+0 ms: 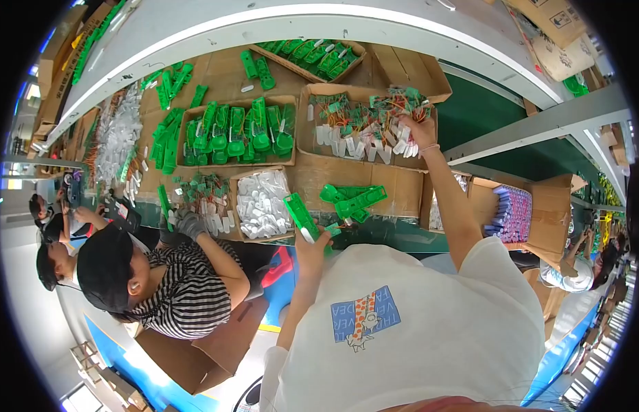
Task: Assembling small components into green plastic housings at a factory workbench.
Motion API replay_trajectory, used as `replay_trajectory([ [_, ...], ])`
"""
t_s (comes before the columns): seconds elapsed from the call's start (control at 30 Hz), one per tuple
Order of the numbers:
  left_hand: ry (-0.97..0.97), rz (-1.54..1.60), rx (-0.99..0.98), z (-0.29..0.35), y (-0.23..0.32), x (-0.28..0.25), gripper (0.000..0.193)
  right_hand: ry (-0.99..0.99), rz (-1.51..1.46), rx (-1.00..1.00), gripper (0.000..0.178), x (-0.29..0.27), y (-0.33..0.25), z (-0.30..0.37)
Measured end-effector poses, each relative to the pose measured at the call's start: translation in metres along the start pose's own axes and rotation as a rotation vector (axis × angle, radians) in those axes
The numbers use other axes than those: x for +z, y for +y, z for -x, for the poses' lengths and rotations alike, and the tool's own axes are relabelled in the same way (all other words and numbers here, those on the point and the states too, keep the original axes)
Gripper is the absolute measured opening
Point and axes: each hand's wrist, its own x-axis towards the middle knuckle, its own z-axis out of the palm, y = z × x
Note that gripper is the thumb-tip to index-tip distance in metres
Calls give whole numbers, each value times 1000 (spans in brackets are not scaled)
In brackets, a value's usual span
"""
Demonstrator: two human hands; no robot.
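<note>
My left hand [311,251] is closed around a long green plastic housing [300,214], tilted up above the near edge of the table. A small green circuit board [332,229] shows beside its fingers. My right hand [420,134] reaches into a cardboard box [304,134] of wired circuit boards [367,112] with white plastic pieces [364,150]. Its fingers are bent together among the boards at the box's right side; what they pinch is hard to make out. Between my hands, a few green housings [361,200] lie on the cardboard-covered table.
Left of centre stand a box of green housings [238,134] and a box of white plastic parts [263,202]. A carton of purple cylinders [509,214] is at right. A co-worker in a striped shirt [189,288] sits at left, gloved hand [190,224] near circuit boards. A metal shelf beam [532,123] crosses at right.
</note>
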Motion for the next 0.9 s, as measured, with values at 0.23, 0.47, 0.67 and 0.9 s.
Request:
replay_trajectory([
  [0.23, -28, 69, -1, 13, -11, -6, 43, 147, -67, 140, 26, -18, -33, 5],
  [0.47, 8, 117, 3, 16, -16, -21, 43, 147, -370, 154, 20, -26, -104, -19],
  [0.67, 65, 169, 52, 7, -1, -68, 44, -157, -388, 173, 25, 60, -164, -28],
  [0.9, 60, 236, -15, -17, 12, -129, 38, -501, -512, 420, 19, 239, -156, -58],
])
